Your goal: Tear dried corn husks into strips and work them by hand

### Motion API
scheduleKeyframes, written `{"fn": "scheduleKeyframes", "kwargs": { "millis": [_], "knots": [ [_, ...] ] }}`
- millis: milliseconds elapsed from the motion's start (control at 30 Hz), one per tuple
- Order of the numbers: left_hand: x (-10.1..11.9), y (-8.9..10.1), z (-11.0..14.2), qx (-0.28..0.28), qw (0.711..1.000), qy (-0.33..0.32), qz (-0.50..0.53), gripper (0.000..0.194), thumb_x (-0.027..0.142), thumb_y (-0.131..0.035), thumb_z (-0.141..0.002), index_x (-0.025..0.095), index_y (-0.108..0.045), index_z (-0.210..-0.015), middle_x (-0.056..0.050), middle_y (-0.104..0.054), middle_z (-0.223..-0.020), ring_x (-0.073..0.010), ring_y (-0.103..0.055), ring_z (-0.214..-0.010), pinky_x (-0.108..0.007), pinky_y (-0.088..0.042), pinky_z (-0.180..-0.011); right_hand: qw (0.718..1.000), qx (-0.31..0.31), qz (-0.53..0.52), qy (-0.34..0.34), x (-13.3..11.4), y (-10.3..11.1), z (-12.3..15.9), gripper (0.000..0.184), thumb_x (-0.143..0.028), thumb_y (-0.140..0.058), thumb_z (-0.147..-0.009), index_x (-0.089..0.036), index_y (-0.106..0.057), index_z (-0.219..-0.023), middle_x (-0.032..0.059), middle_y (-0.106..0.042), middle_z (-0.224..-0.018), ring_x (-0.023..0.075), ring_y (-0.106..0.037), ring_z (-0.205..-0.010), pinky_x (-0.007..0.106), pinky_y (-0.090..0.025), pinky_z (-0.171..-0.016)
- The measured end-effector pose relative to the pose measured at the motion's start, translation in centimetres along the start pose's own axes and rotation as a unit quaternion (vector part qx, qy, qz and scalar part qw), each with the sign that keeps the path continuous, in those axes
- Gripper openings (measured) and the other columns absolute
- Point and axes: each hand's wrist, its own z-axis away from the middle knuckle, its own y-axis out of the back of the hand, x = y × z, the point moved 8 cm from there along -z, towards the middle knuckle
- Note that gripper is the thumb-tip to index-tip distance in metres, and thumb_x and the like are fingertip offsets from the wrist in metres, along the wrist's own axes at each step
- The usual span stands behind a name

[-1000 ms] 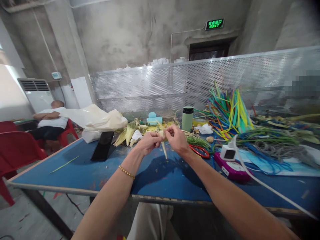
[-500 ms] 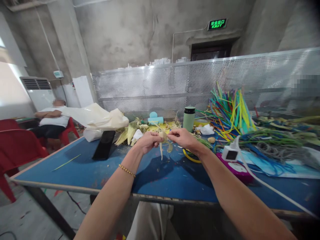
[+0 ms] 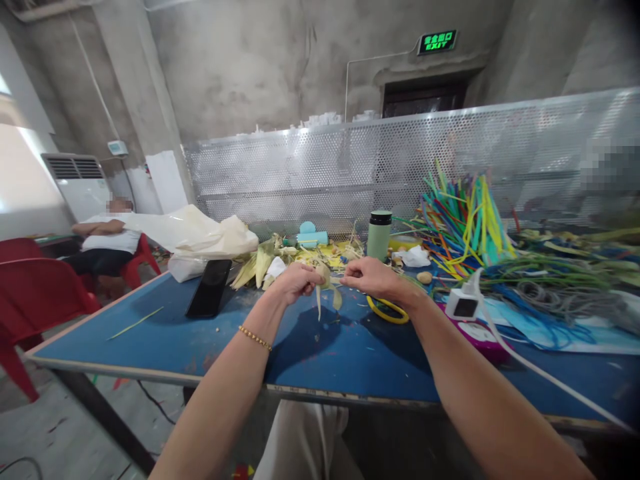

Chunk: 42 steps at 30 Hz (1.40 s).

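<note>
Head view, the only one I have. Left hand [image 3: 296,281]: closed, gripping the husk [image 3: 325,273] between thumb and fingers. Husk is up off the table [image 3: 165,350], roughly mid-frame, between the two hands, strips hanging down from it. Right hand [image 3: 374,277]: fingers curled in, tips just beside the husk. I can't tell from here whether it pinches a strand. Bracelet [image 3: 255,338] on the left wrist.

Around the left hand I see a phone [image 3: 209,289] flat on the table, loose husks [image 3: 261,263] and a plastic bag [image 3: 213,235] behind it. One thin green strip [image 3: 135,323] lies near the table's left edge.

Right side: yellow loop [image 3: 387,316] below the right hand, green flask [image 3: 379,239] upright behind it. Further right I get a fan of coloured strips [image 3: 481,223], a white charger [image 3: 463,305] and a purple box [image 3: 487,341] beneath it. Mesh panel [image 3: 280,173] runs along the back. Far left, a person [image 3: 107,240] sits with arms folded.
</note>
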Motion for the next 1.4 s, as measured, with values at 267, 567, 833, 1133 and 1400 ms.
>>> {"fn": "scheduleKeyframes", "kwargs": {
  "millis": [267,567,833,1133,1400],
  "knots": [
    [0.0,1.0,-0.3,0.021,0.999,-0.002,-0.038,0.024,0.007,-0.064,-0.056,0.014,-0.045,-0.043,0.004,-0.040,-0.036,-0.0052,-0.033,-0.033,-0.021,-0.022,-0.038,0.994,-0.033,-0.107,-0.002,0.5,1.5,1.1,0.020,-0.028,-0.060,-0.073,-0.013,-0.068,-0.085,0.0005,-0.058,-0.060,0.0121,-0.050,-0.055,0.024,-0.036,-0.052],
    [0.0,1.0,-0.4,0.008,0.998,-0.014,-0.059,0.026,0.007,-0.064,-0.057,0.015,-0.043,-0.044,0.004,-0.040,-0.039,-0.0051,-0.034,-0.035,-0.021,-0.023,-0.038,0.939,-0.131,-0.310,0.071,-2.1,1.8,3.1,0.027,-0.039,-0.062,-0.080,-0.019,-0.072,-0.095,0.0055,-0.069,-0.097,0.0172,-0.061,-0.090,0.028,-0.045,-0.080],
    [-0.1,0.8,-0.4,-0.008,0.998,-0.012,-0.059,0.029,0.008,-0.066,-0.057,0.016,-0.042,-0.043,0.004,-0.039,-0.039,-0.0056,-0.036,-0.036,-0.021,-0.024,-0.038,0.925,-0.051,-0.366,0.084,-2.9,1.1,1.9,0.025,-0.037,-0.071,-0.073,-0.016,-0.069,-0.087,0.0040,-0.066,-0.085,0.0143,-0.059,-0.078,0.028,-0.046,-0.073],
    [-0.1,0.3,-0.3,-0.031,0.998,-0.023,-0.048,0.027,0.009,-0.066,-0.056,0.015,-0.044,-0.043,0.004,-0.039,-0.040,-0.0053,-0.035,-0.037,-0.022,-0.024,-0.039,0.934,0.065,-0.342,0.085,-3.0,1.2,1.0,0.028,-0.042,-0.059,-0.082,-0.015,-0.059,-0.081,0.0053,-0.066,-0.075,0.0140,-0.058,-0.069,0.028,-0.045,-0.067],
    [0.0,0.2,-0.2,-0.030,0.999,-0.025,-0.035,0.026,0.009,-0.068,-0.053,0.015,-0.044,-0.045,0.005,-0.039,-0.042,-0.0052,-0.036,-0.039,-0.022,-0.023,-0.040,0.966,0.094,-0.208,0.119,-3.7,0.2,0.5,0.017,-0.031,-0.057,-0.081,-0.016,-0.064,-0.077,0.0012,-0.063,-0.067,0.0123,-0.055,-0.064,0.025,-0.041,-0.064]
  ]
}}
